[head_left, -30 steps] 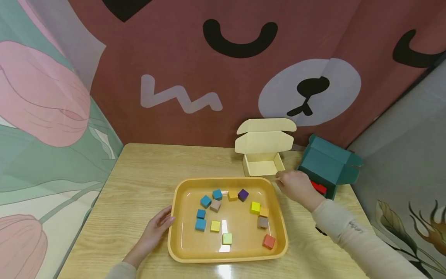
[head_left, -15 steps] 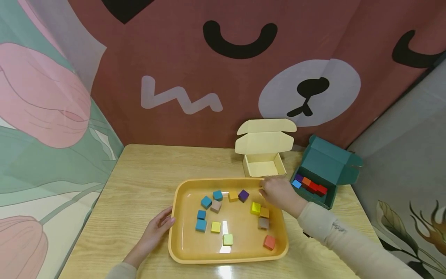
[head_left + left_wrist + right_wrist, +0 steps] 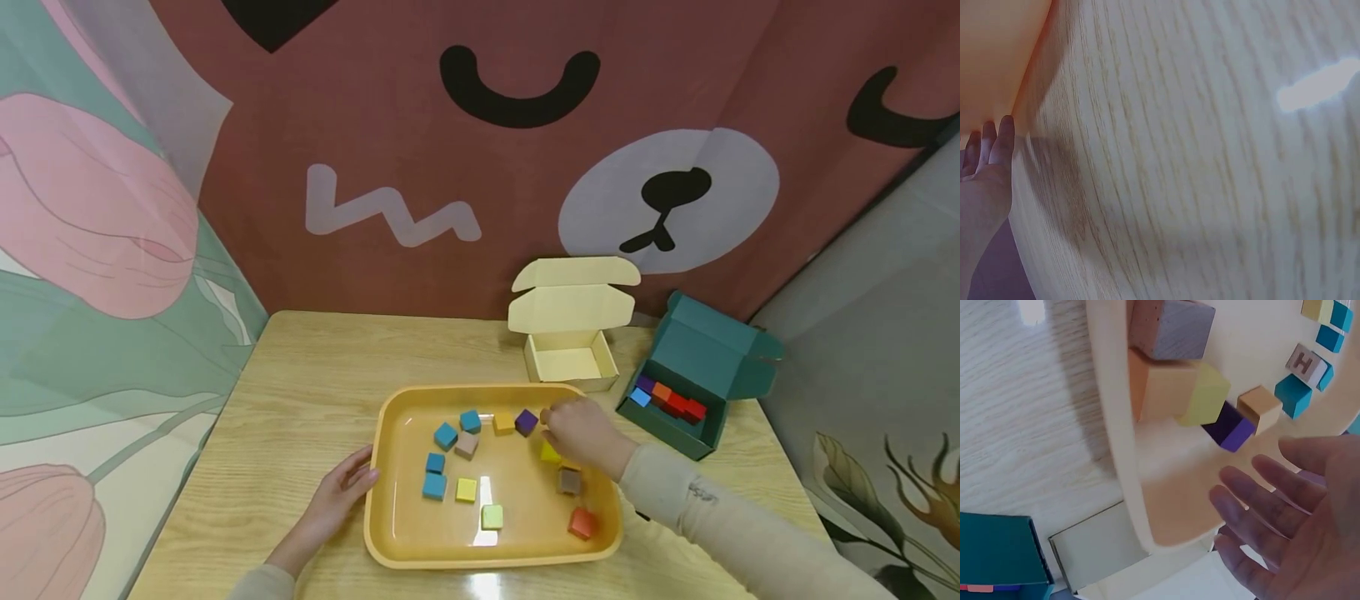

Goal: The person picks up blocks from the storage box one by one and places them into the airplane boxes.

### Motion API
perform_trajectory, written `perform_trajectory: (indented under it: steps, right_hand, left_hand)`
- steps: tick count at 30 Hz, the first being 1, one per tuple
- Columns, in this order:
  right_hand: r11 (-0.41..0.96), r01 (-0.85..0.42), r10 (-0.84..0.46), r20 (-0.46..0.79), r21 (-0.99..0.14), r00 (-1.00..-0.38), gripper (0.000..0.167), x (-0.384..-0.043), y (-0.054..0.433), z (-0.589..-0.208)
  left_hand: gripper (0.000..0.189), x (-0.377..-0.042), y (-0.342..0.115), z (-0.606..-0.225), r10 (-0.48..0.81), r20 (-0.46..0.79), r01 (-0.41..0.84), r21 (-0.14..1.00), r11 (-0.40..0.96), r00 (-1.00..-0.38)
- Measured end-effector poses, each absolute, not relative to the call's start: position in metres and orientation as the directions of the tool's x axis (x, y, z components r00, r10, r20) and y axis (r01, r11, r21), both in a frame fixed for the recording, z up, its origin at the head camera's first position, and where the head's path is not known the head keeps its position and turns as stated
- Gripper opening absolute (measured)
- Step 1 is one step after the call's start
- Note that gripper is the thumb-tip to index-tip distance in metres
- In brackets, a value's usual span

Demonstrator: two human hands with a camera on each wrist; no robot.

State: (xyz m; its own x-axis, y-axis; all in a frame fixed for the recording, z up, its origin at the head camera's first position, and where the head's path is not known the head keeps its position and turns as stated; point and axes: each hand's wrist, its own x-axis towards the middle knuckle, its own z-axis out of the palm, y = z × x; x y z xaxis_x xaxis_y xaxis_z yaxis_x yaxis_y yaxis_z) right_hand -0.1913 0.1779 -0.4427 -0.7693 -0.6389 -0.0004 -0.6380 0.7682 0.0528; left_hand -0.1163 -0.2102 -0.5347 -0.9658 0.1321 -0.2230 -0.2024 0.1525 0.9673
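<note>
Fingers loosely spread, gripping nothing: the right hand (image 3: 587, 433) is hovering over the far right part of the orange tray (image 3: 420, 533). Purple cube (image 3: 527, 422) is lying just left of its fingertips, beside an amber cube (image 3: 503, 424). Yellow cube (image 3: 551, 453) is sitting partly covered by the hand; an orange cube (image 3: 1163, 390) is lying beside it, and a grey-brown wooden cube (image 3: 1175, 328) next to that. Red cube (image 3: 582, 523) is occupying the near right corner. Four blue cubes (image 3: 434, 486) and a wooden cube marked H (image 3: 1300, 360) are lying in the left half.

Left hand (image 3: 335, 492): holding nothing; fingers seem to be touching the tray's outer left wall, though the left wrist view is dim and cropping them.

Cream cardboard box (image 3: 570, 363) is standing behind the tray, lid raised. To its right, a dark green box (image 3: 667, 432) is containing red, orange, purple and blue cubes (image 3: 677, 405).
</note>
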Motion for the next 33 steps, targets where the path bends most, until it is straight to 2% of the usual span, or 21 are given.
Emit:
perform_trajectory:
  steps: [5,8,16,22,25,33]
  right_hand:
    - [0.788,-0.609,-0.598,-0.127,0.087,-0.792,0.023,-0.189,0.172,-0.448]
    - [0.783,-0.612,-0.595,-0.155,0.114,-0.789,0.026,-0.187,0.170,-0.449]
    - [0.742,-0.644,-0.623,-0.163,0.186,-0.765,0.023,-0.188,0.170,-0.460]
    - [0.691,-0.674,-0.684,-0.066,0.261,-0.726,0.017,-0.187,0.171,-0.469]
    - [0.691,-0.664,-0.681,-0.051,0.287,-0.731,0.016,-0.186,0.170,-0.470]
    - [0.698,-0.645,-0.639,-0.136,0.311,-0.757,0.017,-0.186,0.169,-0.473]
  left_hand:
    - [0.053,-0.116,-0.210,-0.536,0.131,-0.233,-0.213,0.966,0.146,-0.964]
    - [0.053,-0.116,-0.210,-0.537,0.135,-0.228,-0.209,0.967,0.144,-0.964]
    - [0.053,-0.116,-0.211,-0.538,0.145,-0.229,-0.211,0.969,0.133,-0.963]
    - [0.053,-0.116,-0.211,-0.538,0.138,-0.222,-0.203,0.969,0.139,-0.965]
    - [0.053,-0.116,-0.210,-0.537,0.130,-0.219,-0.201,0.970,0.139,-0.967]
    - [0.054,-0.116,-0.209,-0.535,0.137,-0.214,-0.200,0.974,0.105,-0.967]
